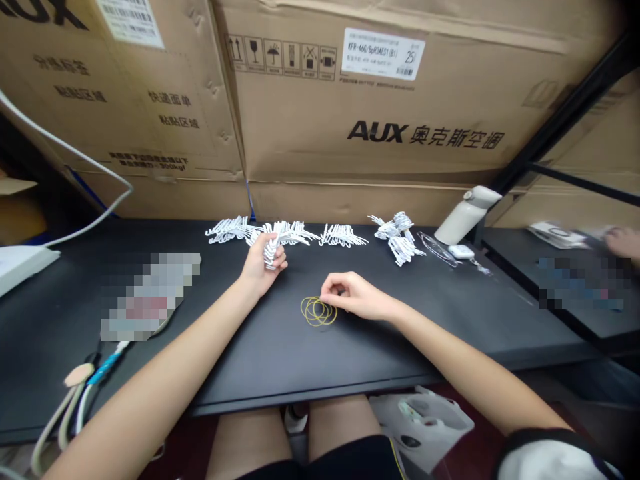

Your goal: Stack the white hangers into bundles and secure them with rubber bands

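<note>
My left hand [260, 267] is closed around a bundle of small white plastic hooks [273, 250], held upright on the black table [280, 353]. My right hand [353, 293] rests on the table with thumb and forefinger pinched at the edge of a small pile of yellow rubber bands [318, 311]. Behind the hands, more white hooks lie in loose rows: one at the left [230, 230], one in the middle [343, 235] and a heap at the right [397, 237].
Large cardboard boxes [370, 113] wall off the back of the table. A white bottle [465, 215] leans at the right, with glasses [437, 248] and a small white device [461, 251] beside it. Cables [85, 393] lie at front left. Another person's hand [624, 241] shows far right.
</note>
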Demonstrator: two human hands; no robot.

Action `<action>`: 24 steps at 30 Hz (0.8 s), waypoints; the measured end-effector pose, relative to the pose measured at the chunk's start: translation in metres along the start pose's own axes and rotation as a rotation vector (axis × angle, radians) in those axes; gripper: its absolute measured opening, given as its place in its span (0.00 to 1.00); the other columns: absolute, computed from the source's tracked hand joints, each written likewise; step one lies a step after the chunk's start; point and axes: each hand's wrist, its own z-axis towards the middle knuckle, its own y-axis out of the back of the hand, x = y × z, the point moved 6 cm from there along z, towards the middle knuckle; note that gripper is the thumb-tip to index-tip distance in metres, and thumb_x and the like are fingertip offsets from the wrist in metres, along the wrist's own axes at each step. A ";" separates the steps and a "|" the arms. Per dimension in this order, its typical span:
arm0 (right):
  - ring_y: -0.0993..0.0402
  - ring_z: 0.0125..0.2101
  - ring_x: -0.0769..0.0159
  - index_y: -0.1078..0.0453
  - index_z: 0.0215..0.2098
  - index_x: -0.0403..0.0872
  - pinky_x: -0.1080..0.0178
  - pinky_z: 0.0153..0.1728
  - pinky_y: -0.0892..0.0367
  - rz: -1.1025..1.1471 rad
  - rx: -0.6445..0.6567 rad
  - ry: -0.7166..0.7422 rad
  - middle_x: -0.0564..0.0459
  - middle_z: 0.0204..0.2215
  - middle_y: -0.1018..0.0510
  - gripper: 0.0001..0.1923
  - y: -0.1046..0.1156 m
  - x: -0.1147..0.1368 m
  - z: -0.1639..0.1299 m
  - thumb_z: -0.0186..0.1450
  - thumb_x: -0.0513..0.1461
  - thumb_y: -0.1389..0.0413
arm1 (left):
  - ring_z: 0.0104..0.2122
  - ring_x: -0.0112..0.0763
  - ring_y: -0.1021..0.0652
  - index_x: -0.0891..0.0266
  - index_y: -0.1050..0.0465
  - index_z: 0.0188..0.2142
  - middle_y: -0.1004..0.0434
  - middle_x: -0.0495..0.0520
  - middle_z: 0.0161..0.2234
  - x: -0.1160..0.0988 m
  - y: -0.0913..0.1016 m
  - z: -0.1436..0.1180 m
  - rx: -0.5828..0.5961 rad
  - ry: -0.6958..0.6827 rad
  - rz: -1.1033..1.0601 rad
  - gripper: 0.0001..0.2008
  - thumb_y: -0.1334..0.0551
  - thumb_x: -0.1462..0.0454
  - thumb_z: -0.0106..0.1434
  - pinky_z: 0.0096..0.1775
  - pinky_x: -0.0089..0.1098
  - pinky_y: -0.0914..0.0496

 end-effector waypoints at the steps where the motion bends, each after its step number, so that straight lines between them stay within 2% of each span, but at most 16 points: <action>1: 0.33 0.25 0.71 0.32 0.29 0.44 0.68 0.25 0.38 -0.038 -0.006 0.020 0.54 0.25 0.28 0.13 -0.002 0.000 0.000 0.61 0.46 0.43 | 0.10 0.18 0.42 0.61 0.44 0.22 0.40 0.41 0.14 0.000 0.000 0.000 0.001 -0.001 0.002 0.10 0.41 0.65 0.53 0.19 0.23 0.42; 7: 0.33 0.25 0.73 0.30 0.30 0.43 0.69 0.26 0.39 -0.152 -0.084 0.098 0.52 0.30 0.28 0.09 -0.006 -0.003 0.002 0.63 0.41 0.45 | 0.11 0.17 0.43 0.61 0.43 0.23 0.40 0.41 0.14 0.001 0.000 0.000 -0.002 0.011 0.014 0.09 0.41 0.64 0.54 0.18 0.22 0.43; 12: 0.33 0.26 0.71 0.28 0.33 0.43 0.68 0.28 0.37 -0.196 -0.164 0.086 0.51 0.30 0.26 0.11 0.000 -0.006 0.004 0.65 0.41 0.48 | 0.11 0.18 0.41 0.61 0.41 0.24 0.38 0.41 0.14 0.002 0.001 0.001 -0.012 0.067 0.080 0.08 0.40 0.64 0.53 0.19 0.23 0.40; 15: 0.32 0.27 0.69 0.28 0.33 0.43 0.67 0.30 0.36 -0.170 -0.207 0.054 0.51 0.29 0.25 0.11 0.005 -0.010 0.004 0.65 0.42 0.49 | 0.14 0.20 0.36 0.63 0.34 0.27 0.32 0.44 0.17 -0.002 0.005 0.001 -0.013 0.140 0.250 0.07 0.38 0.62 0.53 0.20 0.24 0.36; 17: 0.32 0.26 0.69 0.29 0.33 0.43 0.66 0.29 0.36 -0.156 -0.218 0.029 0.50 0.29 0.25 0.12 0.005 -0.013 0.004 0.64 0.43 0.48 | 0.16 0.22 0.31 0.65 0.30 0.32 0.27 0.48 0.20 -0.010 0.010 0.002 -0.013 0.143 0.411 0.10 0.37 0.61 0.52 0.21 0.25 0.33; 20: 0.31 0.26 0.69 0.28 0.33 0.43 0.66 0.29 0.35 -0.147 -0.201 0.031 0.51 0.29 0.24 0.11 0.003 -0.017 0.005 0.64 0.43 0.48 | 0.18 0.24 0.28 0.67 0.27 0.34 0.21 0.55 0.25 -0.027 0.026 0.005 -0.053 0.152 0.673 0.15 0.35 0.58 0.51 0.22 0.26 0.32; 24: 0.32 0.25 0.69 0.29 0.33 0.44 0.67 0.28 0.36 -0.129 -0.184 0.028 0.51 0.28 0.25 0.11 0.000 -0.020 0.006 0.64 0.43 0.48 | 0.19 0.28 0.25 0.67 0.26 0.34 0.19 0.60 0.29 -0.044 0.051 0.003 -0.103 0.308 0.895 0.17 0.35 0.55 0.51 0.23 0.26 0.31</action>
